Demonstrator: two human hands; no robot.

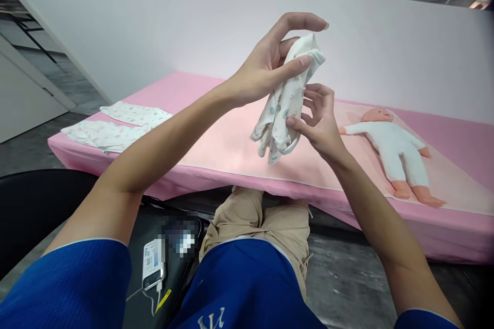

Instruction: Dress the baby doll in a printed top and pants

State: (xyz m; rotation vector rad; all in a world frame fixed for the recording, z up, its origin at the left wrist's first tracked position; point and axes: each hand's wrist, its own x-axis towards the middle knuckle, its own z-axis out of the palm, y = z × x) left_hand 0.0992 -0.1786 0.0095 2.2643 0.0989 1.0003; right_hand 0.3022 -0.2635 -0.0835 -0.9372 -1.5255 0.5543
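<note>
A white baby garment [283, 105] with a small green and brown print is bunched lengthwise above the bed. My left hand [280, 56] grips its upper end, thumb across the front and some fingers behind, while the index finger stretches out past it. Lower down, my right hand [318, 121] has its thumb against the garment's right side, its other fingers curled beside and partly behind the cloth. The garment's loose lower edges hang down. Its exact cut is hidden by the folds.
On the pink-covered bed [185, 82], printed baby pants [116, 131] lie at left and a baby doll [389, 139] in white lies at right. A white wall [154, 25] stands behind. A black chair [150, 221] at lower left carries a white power bank [152, 262] with a cable.
</note>
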